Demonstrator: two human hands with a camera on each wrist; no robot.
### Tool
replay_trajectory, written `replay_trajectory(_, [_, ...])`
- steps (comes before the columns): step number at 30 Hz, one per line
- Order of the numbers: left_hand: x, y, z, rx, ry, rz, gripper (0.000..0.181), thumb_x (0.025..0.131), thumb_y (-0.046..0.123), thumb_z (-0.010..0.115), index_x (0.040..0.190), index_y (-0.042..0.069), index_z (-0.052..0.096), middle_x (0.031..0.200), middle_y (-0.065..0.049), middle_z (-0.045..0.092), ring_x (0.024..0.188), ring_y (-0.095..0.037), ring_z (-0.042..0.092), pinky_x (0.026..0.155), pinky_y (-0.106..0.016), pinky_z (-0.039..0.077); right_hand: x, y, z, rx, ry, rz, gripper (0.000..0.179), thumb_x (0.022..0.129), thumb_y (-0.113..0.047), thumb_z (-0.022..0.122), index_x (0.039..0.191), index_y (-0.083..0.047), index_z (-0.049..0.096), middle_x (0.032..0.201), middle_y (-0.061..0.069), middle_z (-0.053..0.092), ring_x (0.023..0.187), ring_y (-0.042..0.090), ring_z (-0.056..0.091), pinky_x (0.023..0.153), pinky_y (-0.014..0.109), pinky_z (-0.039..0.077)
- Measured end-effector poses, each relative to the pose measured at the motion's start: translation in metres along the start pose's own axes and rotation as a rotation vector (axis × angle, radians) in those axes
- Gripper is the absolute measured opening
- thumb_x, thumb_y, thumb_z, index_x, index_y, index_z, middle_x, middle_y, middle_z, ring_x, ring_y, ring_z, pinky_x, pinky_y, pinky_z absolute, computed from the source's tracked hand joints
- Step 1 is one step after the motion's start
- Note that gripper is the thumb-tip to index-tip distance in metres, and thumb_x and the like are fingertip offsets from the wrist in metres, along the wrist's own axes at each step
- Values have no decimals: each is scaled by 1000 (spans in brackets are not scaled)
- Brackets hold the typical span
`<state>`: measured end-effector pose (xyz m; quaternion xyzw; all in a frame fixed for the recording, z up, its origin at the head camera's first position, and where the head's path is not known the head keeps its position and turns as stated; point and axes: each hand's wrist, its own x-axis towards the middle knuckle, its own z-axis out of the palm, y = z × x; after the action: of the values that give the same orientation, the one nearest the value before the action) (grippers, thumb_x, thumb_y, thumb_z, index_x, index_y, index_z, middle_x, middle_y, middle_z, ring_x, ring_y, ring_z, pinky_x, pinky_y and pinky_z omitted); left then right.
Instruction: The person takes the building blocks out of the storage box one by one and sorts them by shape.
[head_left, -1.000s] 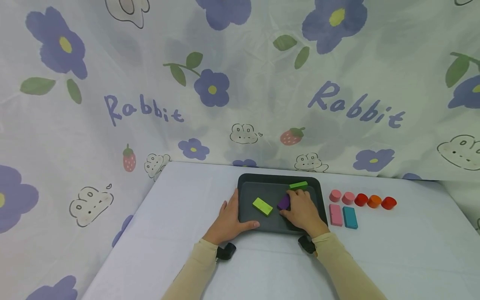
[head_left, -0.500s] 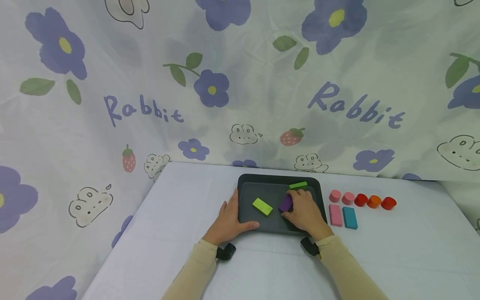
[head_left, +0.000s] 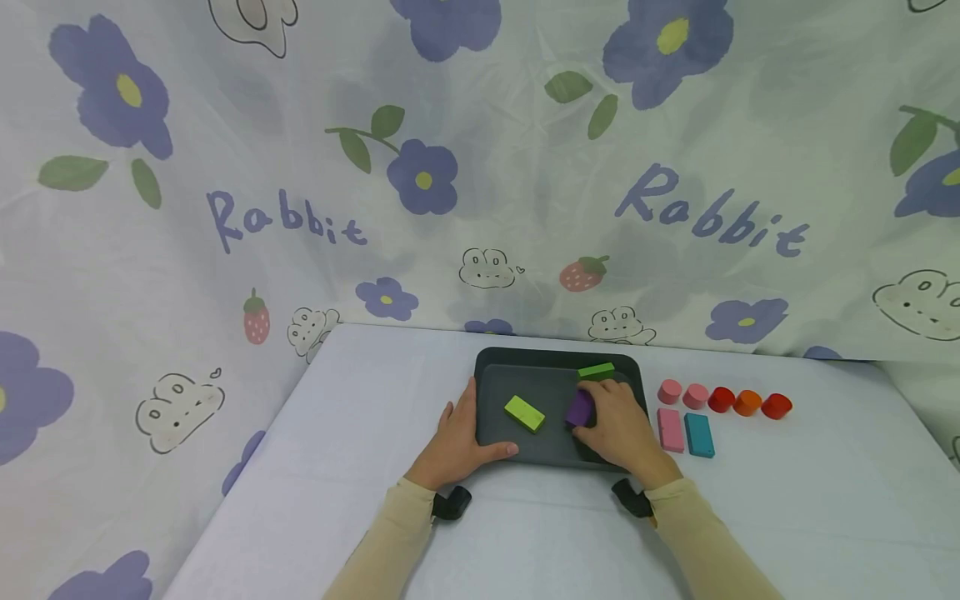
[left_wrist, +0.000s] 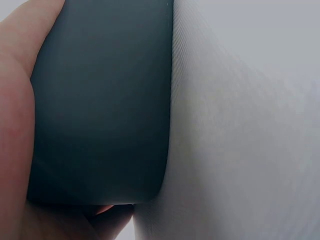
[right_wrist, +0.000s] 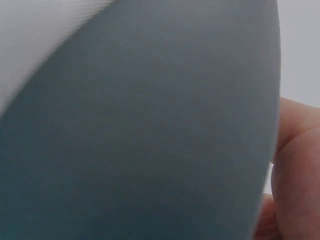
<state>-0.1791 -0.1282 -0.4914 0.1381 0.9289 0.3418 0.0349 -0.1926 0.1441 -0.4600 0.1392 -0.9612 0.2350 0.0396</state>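
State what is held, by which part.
The right hand pinches the purple block, seemingly by its near and far ends; the left hand rests against the tray.

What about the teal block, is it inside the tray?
No, the teal block lies outside the dark tray, beside the pink block.

This appears to be a makeshift recording corner; whether it stands in a home, lab or office cannot be told. White cloth (head_left: 510, 100), printed with purple flowers (head_left: 422, 158), strawberries (head_left: 584, 273), cartoon rabbits (head_left: 486, 282) and the word "Rabbit" (more nursery than workshop), hangs behind and along the left of a white table (head_left: 825, 500). Black wrist cameras (head_left: 453, 503), plus a tidy row of coloured cylinders (head_left: 722, 400) beside a dark tray (head_left: 540, 442), point to filming.
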Motion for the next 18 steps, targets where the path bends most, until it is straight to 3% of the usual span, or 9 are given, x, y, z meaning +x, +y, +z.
replay_trajectory(18, [1, 0, 0, -7, -8, -13, 128, 80, 67, 73, 160, 1, -1, 168, -14, 8, 153, -27, 17, 124, -51, 3, -15, 9, -16, -6, 8, 4, 65, 78, -13, 84, 135, 4, 58, 129, 27, 56, 113, 41, 52, 84, 52, 58])
